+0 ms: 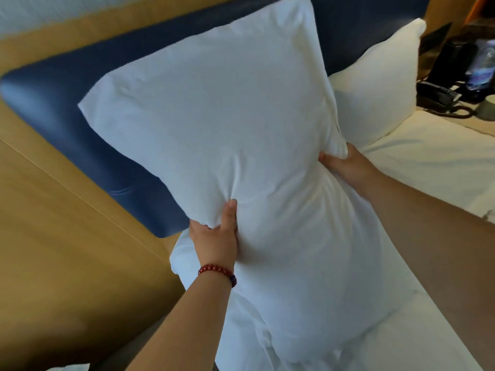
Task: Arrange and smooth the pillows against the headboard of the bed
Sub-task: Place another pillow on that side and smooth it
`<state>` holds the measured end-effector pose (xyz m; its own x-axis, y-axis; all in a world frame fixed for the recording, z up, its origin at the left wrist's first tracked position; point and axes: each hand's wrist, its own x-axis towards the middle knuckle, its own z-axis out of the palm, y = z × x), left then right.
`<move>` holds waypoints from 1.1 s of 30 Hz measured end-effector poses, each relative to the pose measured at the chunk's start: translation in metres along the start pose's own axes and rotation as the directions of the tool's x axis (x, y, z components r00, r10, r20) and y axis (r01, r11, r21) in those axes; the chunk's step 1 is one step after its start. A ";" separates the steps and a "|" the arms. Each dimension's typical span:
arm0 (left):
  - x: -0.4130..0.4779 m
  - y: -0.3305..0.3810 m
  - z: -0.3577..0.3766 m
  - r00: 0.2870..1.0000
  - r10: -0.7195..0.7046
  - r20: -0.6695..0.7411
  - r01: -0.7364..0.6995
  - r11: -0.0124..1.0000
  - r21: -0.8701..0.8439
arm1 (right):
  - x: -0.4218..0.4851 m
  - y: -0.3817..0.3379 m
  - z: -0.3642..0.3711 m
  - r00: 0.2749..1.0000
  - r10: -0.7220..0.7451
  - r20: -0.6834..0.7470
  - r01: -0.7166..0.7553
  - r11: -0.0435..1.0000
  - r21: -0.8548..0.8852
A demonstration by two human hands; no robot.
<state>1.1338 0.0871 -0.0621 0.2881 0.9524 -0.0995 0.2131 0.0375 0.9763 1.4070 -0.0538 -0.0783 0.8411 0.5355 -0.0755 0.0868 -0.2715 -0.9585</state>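
the big white pillow (pixel 214 116) stands on end in front of the blue padded headboard (pixel 67 97). its top corner leans toward the padding and its lower half sags onto the bed (pixel 428 162). it is squeezed at the waist, so creases run out from both sides. a second pillow (pixel 380 76) is propped against the headboard just to the right, and its edge touches the held one.

the step in hand looks like placing this pillow beside its neighbour. to do it well, the person would tip the top back until it lies flat on the padding and set the bottom edge square on the mattress. the squeeze should be let go slowly so the filling spreads evenly. flat palms can then stroke out from the middle to clear the pinch creases. the seam side should butt up to the other pillow without overlapping it.

the left hand (pixel 217 236), with a red bead bracelet (pixel 217 271) at the wrist, grips the left edge, thumb pressed into the front and fingers wrapped out of sight behind. the right hand (pixel 345 164) holds the opposite edge with fabric bunched in its curled fingers. both forearms reach forward and up, and the right arm stretches further.
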 end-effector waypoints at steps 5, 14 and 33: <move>0.042 -0.038 0.021 0.999 -0.051 -0.011 0.051 0.998 0.048 | 0.016 0.036 0.046 0.976 0.080 -0.200 -0.117 0.976 -0.182; 0.008 -0.047 0.000 0.575 0.762 0.298 -0.805 0.463 0.370 | -0.055 0.052 0.133 0.980 -0.199 0.010 0.159 0.746 -0.646; 0.113 -0.107 0.123 0.333 0.381 0.862 -0.832 -0.311 0.459 | -0.086 0.115 0.106 0.932 0.091 -0.351 -0.339 0.561 -0.755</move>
<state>1.2588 0.1539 -0.2011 0.9823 0.0709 0.1732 0.1226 -0.9430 -0.3094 1.2881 -0.0468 -0.2113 0.9791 0.1939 -0.0617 0.1666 -0.9380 -0.3040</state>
